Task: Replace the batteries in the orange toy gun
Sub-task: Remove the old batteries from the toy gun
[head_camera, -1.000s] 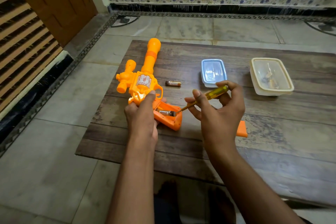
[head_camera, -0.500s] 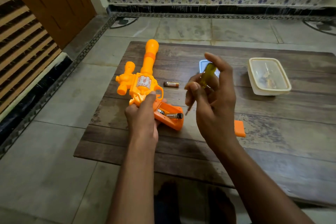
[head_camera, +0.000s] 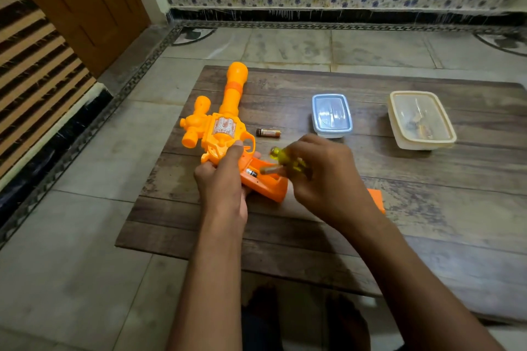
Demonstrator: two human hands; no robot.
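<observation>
Here we sit at a low wooden bench (head_camera: 427, 208) on a tiled floor, and the orange toy gun (head_camera: 225, 128) lies along its left edge, barrel toward the far side and grip toward us. Our left hand (head_camera: 225, 182) holds the gun at the grip, fingers (head_camera: 235, 152) curled round it and one laid up toward the trigger guard. In the opened grip one battery (head_camera: 251, 172) sits in its slot. Our right hand (head_camera: 328, 179) hovers just beside it, its fingers closed round a yellow-handled screwdriver (head_camera: 282, 157), blurred, and seemingly a second battery (head_camera: 272, 170) too. At the far right stands an open cream container (head_camera: 422, 120), with a blue-lidded box (head_camera: 332, 114) nearer the middle. An orange cover (head_camera: 377, 199) peeks out behind the right wrist. A loose battery (head_camera: 268, 132) lies between gun and box.
</observation>
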